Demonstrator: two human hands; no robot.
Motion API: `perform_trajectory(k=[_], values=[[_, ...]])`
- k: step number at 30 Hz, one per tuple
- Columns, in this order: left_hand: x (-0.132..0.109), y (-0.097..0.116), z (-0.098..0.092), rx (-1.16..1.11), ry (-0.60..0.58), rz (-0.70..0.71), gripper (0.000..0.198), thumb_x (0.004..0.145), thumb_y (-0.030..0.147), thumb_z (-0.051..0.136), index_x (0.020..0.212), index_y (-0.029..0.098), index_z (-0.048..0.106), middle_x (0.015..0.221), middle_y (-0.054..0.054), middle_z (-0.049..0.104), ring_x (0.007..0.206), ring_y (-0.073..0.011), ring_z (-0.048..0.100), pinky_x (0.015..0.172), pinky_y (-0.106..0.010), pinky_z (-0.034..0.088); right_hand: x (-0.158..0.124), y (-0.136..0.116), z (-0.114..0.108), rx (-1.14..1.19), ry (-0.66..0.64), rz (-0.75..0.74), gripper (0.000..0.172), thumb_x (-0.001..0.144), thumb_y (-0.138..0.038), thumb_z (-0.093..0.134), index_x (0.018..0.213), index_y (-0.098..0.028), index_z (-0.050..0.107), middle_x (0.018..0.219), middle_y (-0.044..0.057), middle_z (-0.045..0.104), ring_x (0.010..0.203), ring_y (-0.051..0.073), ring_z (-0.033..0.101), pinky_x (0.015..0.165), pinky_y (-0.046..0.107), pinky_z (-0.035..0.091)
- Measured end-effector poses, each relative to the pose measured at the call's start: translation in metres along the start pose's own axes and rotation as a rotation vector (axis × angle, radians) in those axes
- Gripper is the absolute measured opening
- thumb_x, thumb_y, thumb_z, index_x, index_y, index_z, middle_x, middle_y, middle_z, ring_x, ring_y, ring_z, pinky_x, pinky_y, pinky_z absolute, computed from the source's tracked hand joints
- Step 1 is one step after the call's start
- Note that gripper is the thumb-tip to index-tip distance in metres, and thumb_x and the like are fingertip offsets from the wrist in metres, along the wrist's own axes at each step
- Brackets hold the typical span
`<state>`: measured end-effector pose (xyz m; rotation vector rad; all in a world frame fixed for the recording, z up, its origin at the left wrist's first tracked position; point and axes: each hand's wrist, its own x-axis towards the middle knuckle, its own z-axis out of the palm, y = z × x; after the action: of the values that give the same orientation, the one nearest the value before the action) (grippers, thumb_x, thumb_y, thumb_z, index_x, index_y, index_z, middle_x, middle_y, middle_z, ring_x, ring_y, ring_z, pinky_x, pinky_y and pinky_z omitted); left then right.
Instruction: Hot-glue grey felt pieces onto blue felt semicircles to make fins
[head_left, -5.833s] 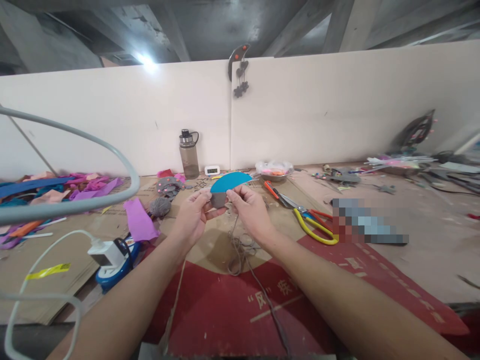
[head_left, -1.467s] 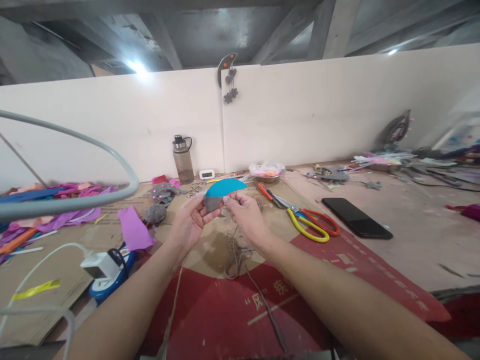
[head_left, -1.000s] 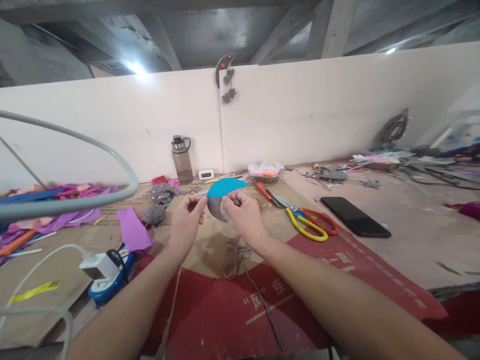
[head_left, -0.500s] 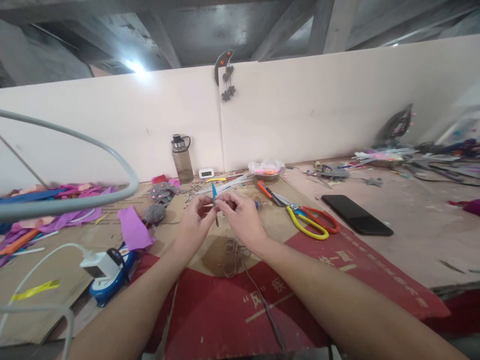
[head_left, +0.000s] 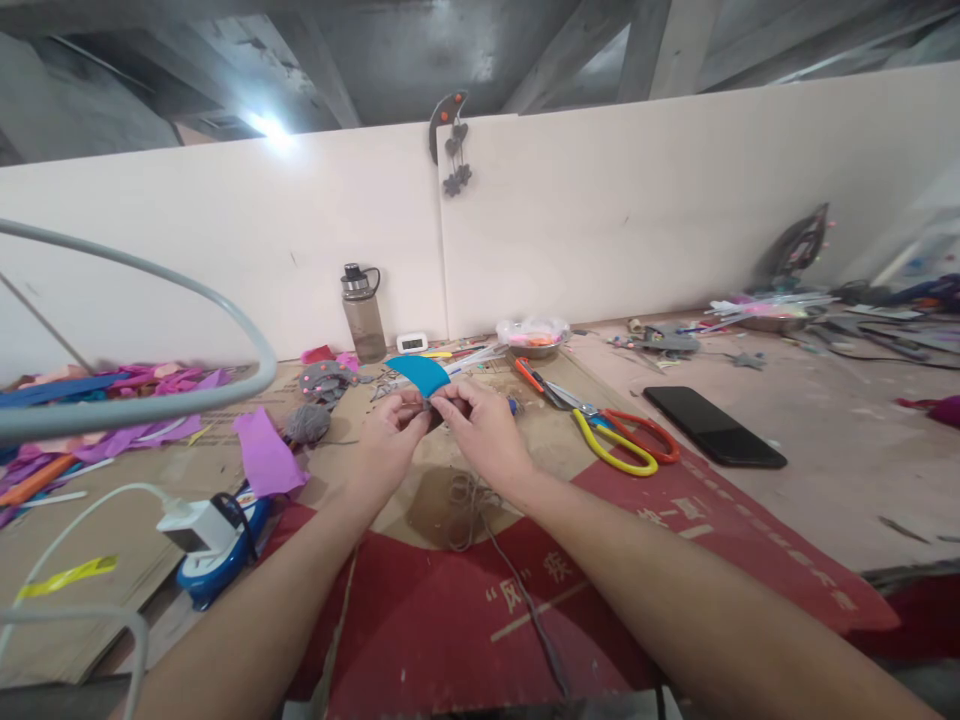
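Head view, blue piece (head_left: 421,374), between both hands (head_left: 391,432) (head_left: 486,432)

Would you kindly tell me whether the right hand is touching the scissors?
Apart: the head view shows tan cardboard between the right hand and the scissors.

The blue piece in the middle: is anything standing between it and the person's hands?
Nothing visible does. The left hand and right hand both pinch the blue piece at its lower end, which their fingers partly hide. The loose grey yarn lies nearer the person.
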<state>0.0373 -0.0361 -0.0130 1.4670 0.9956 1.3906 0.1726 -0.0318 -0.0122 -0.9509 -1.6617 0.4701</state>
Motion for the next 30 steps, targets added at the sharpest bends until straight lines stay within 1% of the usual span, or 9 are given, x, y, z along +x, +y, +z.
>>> perform_trajectory(k=[3,6,10,15,20,23,25,28,30], values=[[0.0007,0.0022,-0.0026,0.089,-0.023,0.052,0.021,0.071,0.033,0.067,0.082,0.016,0.062,0.084,-0.003,0.065,0.081,-0.0156,0.061,0.079,-0.029,0.048,-0.0009,0.0005,-0.0002,0.002,-0.006,-0.007,0.013,0.083,-0.022,0.052,0.078,-0.019,0.063,0.078,0.002,0.064,0.075,0.015,0.055,0.071,0.027,0.040],[0.0009,0.0038,-0.0054,0.293,0.028,0.106,0.020,0.074,0.036,0.063,0.078,0.017,0.065,0.081,-0.002,0.064,0.079,-0.0160,0.059,0.074,-0.027,0.046,-0.0016,0.0013,-0.0001,-0.012,-0.017,-0.010,0.013,0.083,-0.023,0.052,0.079,-0.019,0.063,0.077,0.002,0.063,0.074,0.015,0.054,0.070,0.027,0.039],[0.0007,0.0030,-0.0070,0.408,0.038,0.092,0.023,0.076,0.039,0.060,0.078,0.017,0.066,0.078,-0.002,0.066,0.075,-0.0157,0.058,0.071,-0.027,0.044,-0.0009,-0.0003,-0.0007,-0.024,-0.024,0.007,0.012,0.082,-0.022,0.051,0.076,-0.019,0.061,0.073,0.001,0.060,0.070,0.014,0.051,0.067,0.026,0.038],[0.0008,0.0014,-0.0062,0.348,0.043,0.027,0.021,0.073,0.037,0.062,0.077,0.017,0.067,0.076,-0.002,0.066,0.072,-0.0143,0.058,0.068,-0.024,0.044,-0.0001,-0.0035,-0.0020,-0.028,-0.021,0.050,0.013,0.081,-0.022,0.052,0.069,-0.019,0.055,0.063,-0.003,0.051,0.061,0.012,0.046,0.060,0.025,0.034],[0.0017,0.0000,-0.0056,0.192,0.061,-0.052,0.023,0.069,0.038,0.065,0.074,0.016,0.061,0.065,0.001,0.058,0.053,-0.0095,0.050,0.046,-0.020,0.042,-0.0012,-0.0019,-0.0011,0.014,-0.043,0.071,0.011,0.081,-0.024,0.050,0.072,-0.019,0.055,0.062,-0.004,0.049,0.059,0.011,0.045,0.058,0.025,0.035],[0.0009,-0.0005,-0.0048,0.082,0.041,-0.102,0.025,0.068,0.039,0.067,0.074,0.016,0.058,0.065,0.002,0.055,0.055,-0.0099,0.050,0.042,-0.020,0.044,-0.0014,-0.0011,-0.0008,0.040,-0.067,0.088,0.010,0.081,-0.022,0.050,0.073,-0.019,0.056,0.063,-0.003,0.051,0.060,0.011,0.046,0.059,0.024,0.036],[0.0001,-0.0005,-0.0048,0.058,0.039,-0.098,0.025,0.068,0.038,0.067,0.074,0.016,0.057,0.064,0.002,0.053,0.054,-0.0090,0.050,0.040,-0.018,0.043,-0.0014,-0.0010,-0.0009,0.032,-0.070,0.086,0.010,0.081,-0.021,0.050,0.073,-0.018,0.056,0.063,-0.003,0.052,0.060,0.011,0.047,0.059,0.024,0.036],[0.0002,-0.0004,-0.0058,0.048,0.043,-0.072,0.023,0.069,0.036,0.067,0.073,0.016,0.057,0.060,0.004,0.048,0.043,-0.0049,0.040,0.030,-0.014,0.030,-0.0020,-0.0013,-0.0013,-0.003,-0.072,0.064,0.010,0.081,-0.021,0.050,0.073,-0.018,0.055,0.062,-0.003,0.050,0.060,0.011,0.046,0.059,0.025,0.035],[0.0014,-0.0004,-0.0067,0.008,0.063,-0.064,0.021,0.068,0.033,0.068,0.073,0.015,0.057,0.063,0.004,0.050,0.045,-0.0046,0.043,0.032,-0.014,0.033,-0.0030,-0.0014,-0.0014,-0.014,-0.077,0.036,0.009,0.081,-0.021,0.050,0.073,-0.019,0.055,0.062,-0.004,0.050,0.060,0.011,0.045,0.058,0.025,0.034]])
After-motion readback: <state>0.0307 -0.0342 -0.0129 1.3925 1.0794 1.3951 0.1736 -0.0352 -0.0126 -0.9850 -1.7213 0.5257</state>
